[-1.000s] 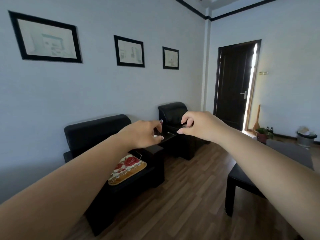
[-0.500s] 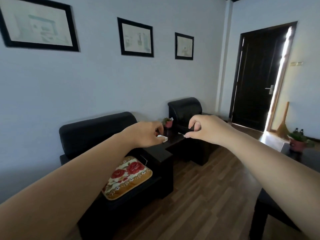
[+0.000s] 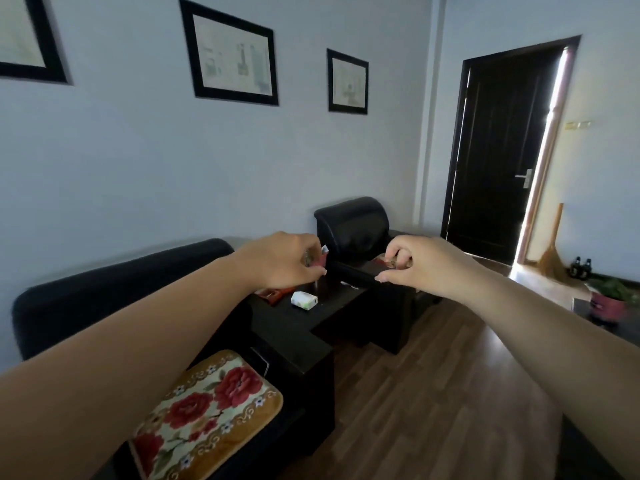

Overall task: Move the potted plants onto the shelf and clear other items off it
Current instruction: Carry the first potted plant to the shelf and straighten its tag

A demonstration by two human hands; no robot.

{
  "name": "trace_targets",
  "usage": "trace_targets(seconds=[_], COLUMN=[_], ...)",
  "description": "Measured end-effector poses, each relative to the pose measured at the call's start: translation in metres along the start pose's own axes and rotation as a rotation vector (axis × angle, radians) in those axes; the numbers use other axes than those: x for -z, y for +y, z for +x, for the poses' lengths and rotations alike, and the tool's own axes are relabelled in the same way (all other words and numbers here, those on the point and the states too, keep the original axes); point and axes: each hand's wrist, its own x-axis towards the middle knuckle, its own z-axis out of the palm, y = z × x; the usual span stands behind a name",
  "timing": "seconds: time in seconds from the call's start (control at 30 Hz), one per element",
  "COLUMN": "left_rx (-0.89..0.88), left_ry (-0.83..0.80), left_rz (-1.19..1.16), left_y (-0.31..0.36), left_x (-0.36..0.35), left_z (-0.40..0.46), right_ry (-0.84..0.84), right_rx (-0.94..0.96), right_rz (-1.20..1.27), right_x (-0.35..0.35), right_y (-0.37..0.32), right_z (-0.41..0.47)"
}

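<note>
My left hand (image 3: pixel 282 261) and my right hand (image 3: pixel 420 266) are stretched out in front of me at chest height, fingers loosely curled and apart, nothing in either. Below and beyond them stands a low dark side table (image 3: pixel 294 329) between two black armchairs. A small red pot (image 3: pixel 322 260) at its back is mostly hidden by my left fingers. On the table lie a white packet (image 3: pixel 304 300) and a red-brown flat item (image 3: pixel 273 293). A second potted plant (image 3: pixel 610 299), green leaves in a red pot, stands at the far right on a dark coffee table (image 3: pixel 588 308).
The near armchair holds a flowered cushion (image 3: pixel 207 415). The far armchair (image 3: pixel 356 230) stands beside a dark door (image 3: pixel 502 150) that is ajar. A broom (image 3: pixel 550 258) and two dark bottles (image 3: pixel 580 268) are by the right wall. The floor is wood.
I have moved closer to the side table and my view has turned left. Both hands stay stretched forward, and the white packet and red-brown item are now in sight.
</note>
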Motion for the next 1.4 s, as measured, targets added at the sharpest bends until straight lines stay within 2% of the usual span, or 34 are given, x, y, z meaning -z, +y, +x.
trace_targets(seconds=[0.43,0.77,0.93,1.1,1.4], left_rx=[0.056,0.104,0.089,0.07,0.108], left_ry=[0.009,-0.009,-0.007,-0.003,0.024], left_rz=[0.002,-0.05,-0.01,0.063,0.025], left_y=[-0.056,-0.104,-0.137,-0.175,-0.232], left_x=[-0.046,-0.078,-0.097,-0.104,-0.11], left_z=[0.273,0.444,0.527,0.641,0.786], right_ry=[0.0,-0.029,-0.055,-0.055,-0.068], right_rx=[0.077,0.088,0.117,0.135,0.186], right_rz=[-0.063,-0.023,-0.039,-0.04,0.015], right_x=[-0.005,-0.042,-0.062,-0.075,-0.099], right_y=[0.125,0.207,0.238,0.263,0.314], right_z=[0.244,0.419,0.5,0.624,0.784])
